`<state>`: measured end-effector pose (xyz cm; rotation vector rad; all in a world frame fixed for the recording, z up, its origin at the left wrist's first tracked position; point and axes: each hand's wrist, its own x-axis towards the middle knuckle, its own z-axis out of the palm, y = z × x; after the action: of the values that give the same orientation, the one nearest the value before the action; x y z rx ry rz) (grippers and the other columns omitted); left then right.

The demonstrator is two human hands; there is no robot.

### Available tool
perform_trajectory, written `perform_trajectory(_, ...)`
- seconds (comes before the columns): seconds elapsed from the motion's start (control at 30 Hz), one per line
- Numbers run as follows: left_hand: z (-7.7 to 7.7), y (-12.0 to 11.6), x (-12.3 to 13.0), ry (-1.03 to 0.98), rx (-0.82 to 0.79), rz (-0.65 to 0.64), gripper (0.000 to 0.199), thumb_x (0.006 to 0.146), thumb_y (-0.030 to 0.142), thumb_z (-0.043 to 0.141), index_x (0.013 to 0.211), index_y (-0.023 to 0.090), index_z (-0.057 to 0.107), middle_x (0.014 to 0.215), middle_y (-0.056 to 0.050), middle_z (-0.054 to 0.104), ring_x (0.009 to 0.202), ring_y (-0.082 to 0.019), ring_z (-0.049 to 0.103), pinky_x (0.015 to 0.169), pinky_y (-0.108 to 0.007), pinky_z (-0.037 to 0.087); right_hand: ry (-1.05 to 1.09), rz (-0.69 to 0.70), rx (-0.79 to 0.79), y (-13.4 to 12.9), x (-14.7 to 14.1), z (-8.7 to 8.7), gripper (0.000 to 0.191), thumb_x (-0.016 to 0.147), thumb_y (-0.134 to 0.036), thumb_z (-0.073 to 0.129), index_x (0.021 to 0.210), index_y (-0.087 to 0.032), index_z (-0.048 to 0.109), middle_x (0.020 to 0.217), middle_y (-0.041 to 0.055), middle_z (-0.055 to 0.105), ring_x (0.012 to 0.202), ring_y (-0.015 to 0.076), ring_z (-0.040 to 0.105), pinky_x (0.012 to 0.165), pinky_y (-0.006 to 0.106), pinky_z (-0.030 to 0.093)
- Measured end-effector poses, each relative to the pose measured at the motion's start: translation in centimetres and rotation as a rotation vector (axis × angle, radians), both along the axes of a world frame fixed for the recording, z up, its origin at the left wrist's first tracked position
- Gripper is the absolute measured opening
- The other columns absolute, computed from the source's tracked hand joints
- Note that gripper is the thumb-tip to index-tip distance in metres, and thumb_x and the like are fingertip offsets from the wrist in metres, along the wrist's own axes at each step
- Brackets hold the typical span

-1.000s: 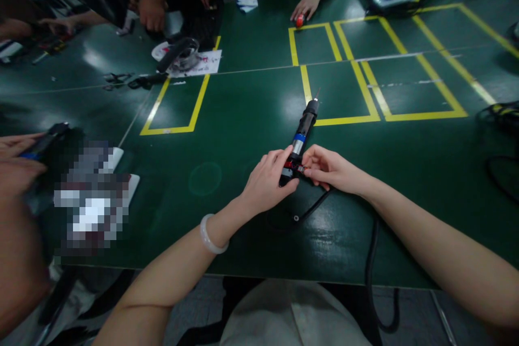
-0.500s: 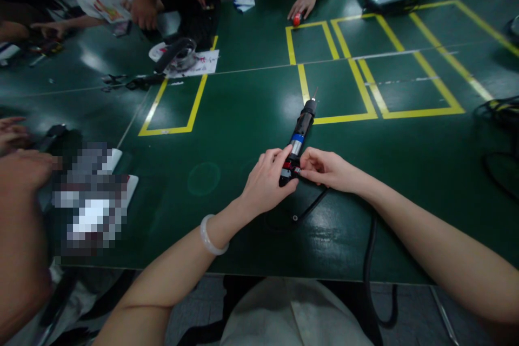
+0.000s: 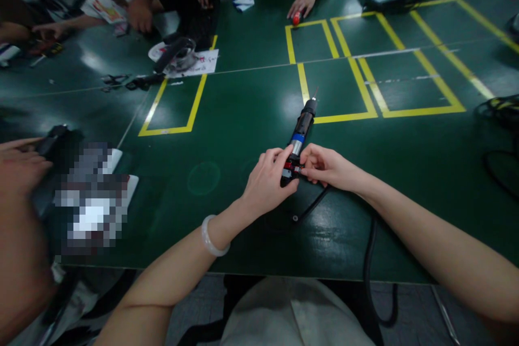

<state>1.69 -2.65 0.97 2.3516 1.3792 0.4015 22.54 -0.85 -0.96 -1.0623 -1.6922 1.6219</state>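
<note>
A black electric screwdriver (image 3: 304, 122) with a blue band and a thin bit lies on the green table (image 3: 239, 119), its bit pointing away from me. My left hand (image 3: 270, 181) is wrapped over its near end, where red and silver parts show between the fingers. Close on the right, my right hand (image 3: 324, 166) pinches a small silver and red part against that end. A black cable (image 3: 311, 205) with a round open tip lies just below the hands.
Yellow tape (image 3: 344, 118) marks rectangles on the table. A tape dispenser (image 3: 178, 57) rests on white paper at the upper left. Blurred-out items (image 3: 95, 200) lie left, beside another person's hand (image 3: 24, 165). Across the table, a person's hand (image 3: 305, 2) touches a red object (image 3: 297, 17).
My right hand has shifted very slightly at the screwdriver's near end; my left hand is nearly still. On the left, the other person's hand has moved onto a black object.
</note>
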Motion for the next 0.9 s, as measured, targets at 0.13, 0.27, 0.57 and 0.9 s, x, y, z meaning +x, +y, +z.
perform_trajectory(0.13,0.2,0.0,0.1,0.013,-0.006,0.005,0.071,0.086,0.036,0.059,0.150,0.019,0.036,0.133,-0.012,0.047,0.118,-0.026,0.047,0.101,-0.041,0.045,0.001,0.010,-0.035,-0.1,-0.2,0.0,0.027,0.086,-0.033,0.067,0.097,-0.021,0.046,0.063,-0.0067,0.057,0.050,0.0085,0.054,0.038,0.016,0.039)
perform_trajectory(0.27,0.3,-0.1,0.3,0.018,-0.009,0.013,0.071,0.086,0.036,0.060,0.151,0.021,0.036,0.133,-0.012,0.047,0.119,-0.027,0.047,0.100,-0.041,0.046,0.002,0.002,-0.047,-0.2,-0.3,0.2,0.024,0.086,-0.028,0.064,0.098,-0.021,0.044,0.064,-0.0062,0.059,0.050,0.0086,0.054,0.038,0.015,0.038)
perform_trajectory(0.57,0.1,0.5,0.8,0.083,0.045,0.048,0.071,0.091,0.056,0.053,0.150,0.021,0.036,0.122,-0.011,0.051,0.109,-0.026,0.051,0.092,-0.039,0.047,0.044,0.010,-0.033,-0.3,-0.3,0.2,0.023,0.080,-0.011,0.054,0.097,-0.021,0.042,0.066,-0.0058,0.056,0.060,0.0101,0.058,0.042,0.015,0.039)
perform_trajectory(0.9,0.5,0.7,-0.2,0.227,0.155,0.044,0.069,0.092,0.055,0.053,0.150,0.022,0.037,0.120,-0.011,0.052,0.103,-0.025,0.053,0.087,-0.036,0.047,0.025,-0.130,0.069,0.5,0.1,0.7,0.013,0.085,-0.019,0.056,0.089,-0.020,0.044,0.060,-0.0075,0.051,0.046,0.0063,0.047,0.040,0.016,0.035)
